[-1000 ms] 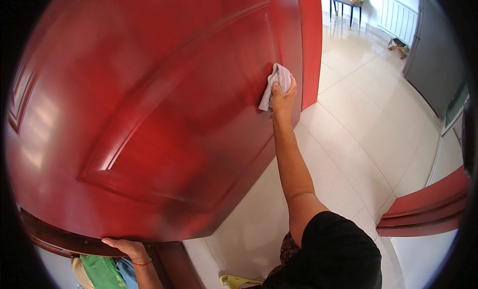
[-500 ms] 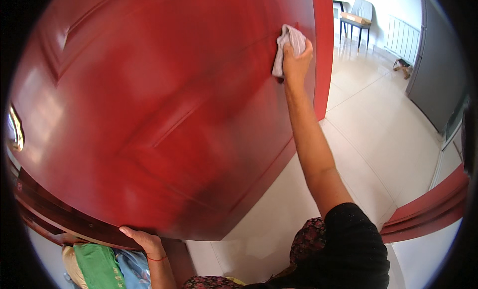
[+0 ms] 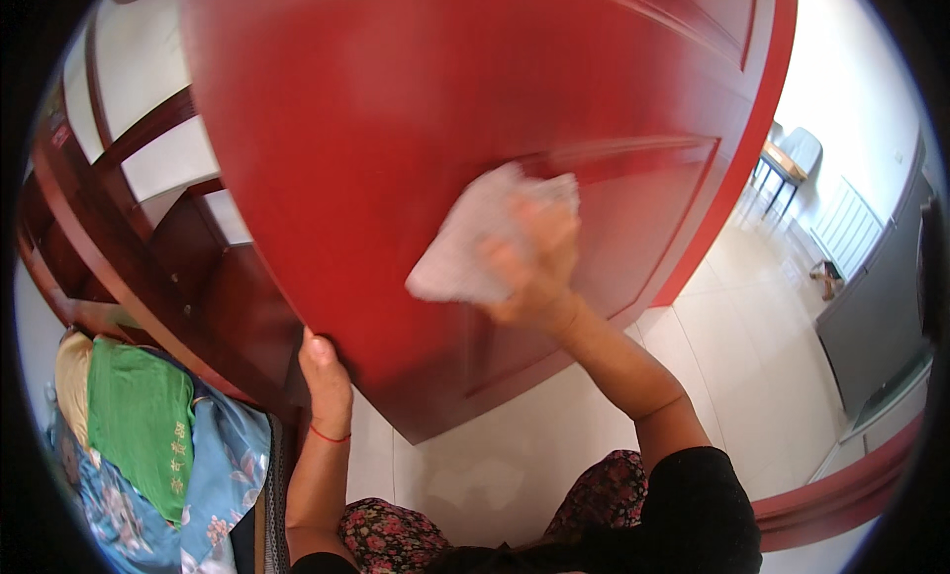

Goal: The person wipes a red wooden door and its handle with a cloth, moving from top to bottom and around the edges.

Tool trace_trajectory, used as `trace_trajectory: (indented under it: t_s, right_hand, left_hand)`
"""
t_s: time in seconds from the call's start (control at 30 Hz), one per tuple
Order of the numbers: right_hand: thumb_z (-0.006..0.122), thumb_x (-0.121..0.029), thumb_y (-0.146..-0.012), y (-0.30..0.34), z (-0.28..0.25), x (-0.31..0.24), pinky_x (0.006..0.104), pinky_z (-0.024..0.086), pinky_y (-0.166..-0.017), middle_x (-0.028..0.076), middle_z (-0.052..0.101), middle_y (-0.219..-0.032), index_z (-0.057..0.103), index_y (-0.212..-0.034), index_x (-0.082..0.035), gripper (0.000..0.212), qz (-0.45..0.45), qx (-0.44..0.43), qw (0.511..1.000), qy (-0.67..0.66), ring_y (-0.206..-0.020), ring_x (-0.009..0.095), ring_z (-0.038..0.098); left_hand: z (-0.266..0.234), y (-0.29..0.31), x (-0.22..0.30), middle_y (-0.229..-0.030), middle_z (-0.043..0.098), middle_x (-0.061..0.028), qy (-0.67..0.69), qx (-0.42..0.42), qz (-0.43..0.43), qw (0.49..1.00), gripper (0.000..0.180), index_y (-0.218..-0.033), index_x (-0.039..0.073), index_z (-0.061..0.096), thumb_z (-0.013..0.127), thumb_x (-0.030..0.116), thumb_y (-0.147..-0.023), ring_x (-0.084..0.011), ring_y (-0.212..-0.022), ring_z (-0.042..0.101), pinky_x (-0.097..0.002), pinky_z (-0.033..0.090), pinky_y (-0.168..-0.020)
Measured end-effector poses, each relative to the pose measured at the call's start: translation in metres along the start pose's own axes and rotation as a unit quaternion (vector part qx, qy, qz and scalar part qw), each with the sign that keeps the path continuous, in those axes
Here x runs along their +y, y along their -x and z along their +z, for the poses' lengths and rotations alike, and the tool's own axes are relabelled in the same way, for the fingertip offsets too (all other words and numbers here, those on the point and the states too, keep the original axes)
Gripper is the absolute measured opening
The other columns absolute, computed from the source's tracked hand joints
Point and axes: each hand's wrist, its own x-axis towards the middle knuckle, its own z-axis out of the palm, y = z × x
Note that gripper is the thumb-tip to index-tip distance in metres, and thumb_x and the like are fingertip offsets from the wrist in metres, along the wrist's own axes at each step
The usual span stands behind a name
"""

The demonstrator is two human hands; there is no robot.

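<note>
Across the face of a red panelled door (image 3: 327, 129), pressing a pale pinkish-grey cloth (image 3: 460, 252) flat with the right hand (image 3: 534, 262), gripping it under motion-blurred fingers and covering the upper left corner of a moulded panel. At the door's left edge, touching the wood with the thumb of the left hand (image 3: 328, 386); leaving the closure of the fingers, hidden behind the edge, impossible to tell. Around the left wrist, wearing a thin red cord (image 3: 330, 436). Beyond this edge, showing an open-framed dark wooden unit (image 3: 129, 252). At lower left, displaying a green fabric piece (image 3: 139, 406) lying against blue floral fabric (image 3: 233, 435), with beige fabric (image 3: 74, 376) just beside. Along the lower border, including floral trousers (image 3: 391, 534) and a black sleeve (image 3: 703, 505). To the right of the door, revealing a pale tiled floor (image 3: 757, 346), a chair (image 3: 807, 146) bearing a light brown box (image 3: 785, 161), a white radiator (image 3: 847, 225) near it, and a grey panel (image 3: 871, 317) closest to the rim.
</note>
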Motion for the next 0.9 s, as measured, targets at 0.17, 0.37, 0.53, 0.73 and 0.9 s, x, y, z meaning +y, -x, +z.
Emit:
trace_trajectory:
  t_s: [0.17, 0.37, 0.53, 0.73, 0.9]
  right_hand:
    - [0.072, -0.024, -0.073, -0.05, 0.024, -0.015, 0.045, 0.039, -0.087, 0.011, 0.051, -0.127, 0.058, -0.111, -0.029, 0.041, -0.081, 0.02, 0.996, -0.018, -0.106, 0.028, 0.051]
    - [0.078, -0.021, -0.057, -0.17, 0.024, 0.033, 0.0519, 0.035, -0.092, 0.022, 0.042, -0.134, 0.048, -0.129, -0.014, 0.078, 0.0, 0.083, 0.995, 0.051, -0.116, 0.039, 0.045]
    - [0.069, -0.012, -0.072, -0.199, 0.041, 0.023, 0.0441, 0.032, -0.103, 0.019, 0.042, -0.129, 0.043, -0.129, -0.002, 0.064, 0.129, 0.174, 0.972, 0.093, -0.123, 0.036, 0.038]
    - [0.072, -0.024, -0.068, -0.151, 0.079, -0.057, 0.0447, 0.039, -0.082, 0.018, 0.049, -0.124, 0.058, -0.112, -0.016, 0.046, -0.179, 0.053, 0.982, 0.005, -0.104, 0.031, 0.052]
    - [0.073, -0.022, -0.067, -0.19, 0.057, -0.011, 0.0507, 0.032, -0.096, 0.019, 0.046, -0.129, 0.048, -0.125, -0.011, 0.064, -0.079, 0.063, 0.993, 0.067, -0.116, 0.037, 0.045]
  left_hand:
    - [0.005, -0.011, 0.023, -0.114, 0.06, -0.0124, -0.068, -0.004, 0.06, 0.996, 0.076, -0.122, -0.005, 0.051, 0.037, 0.063, -0.091, -0.0209, -0.107, 0.054, -0.0327, 0.041, -0.091]
    - [-0.007, -0.013, 0.014, -0.125, 0.053, -0.0067, 0.174, -0.135, -0.056, 0.974, 0.089, -0.128, -0.003, 0.047, 0.057, 0.07, -0.077, -0.0153, -0.115, 0.049, -0.0303, 0.037, -0.098]
    - [-0.012, -0.01, -0.009, -0.121, 0.054, -0.0069, 0.163, -0.14, -0.092, 0.972, 0.093, -0.128, -0.004, 0.047, 0.058, 0.072, -0.074, -0.015, -0.114, 0.049, -0.0294, 0.037, -0.097]
    - [-0.003, -0.014, -0.017, -0.103, 0.059, -0.0031, 0.148, -0.07, -0.048, 0.985, 0.079, -0.109, -0.004, 0.056, 0.056, 0.069, -0.078, -0.011, -0.096, 0.052, -0.0261, 0.042, -0.085]
    - [0.002, -0.019, -0.014, -0.08, 0.049, 0.0022, 0.087, -0.026, 0.002, 0.996, 0.07, -0.094, -0.002, 0.057, 0.051, 0.067, -0.082, -0.0072, -0.076, 0.042, -0.024, 0.037, -0.067]
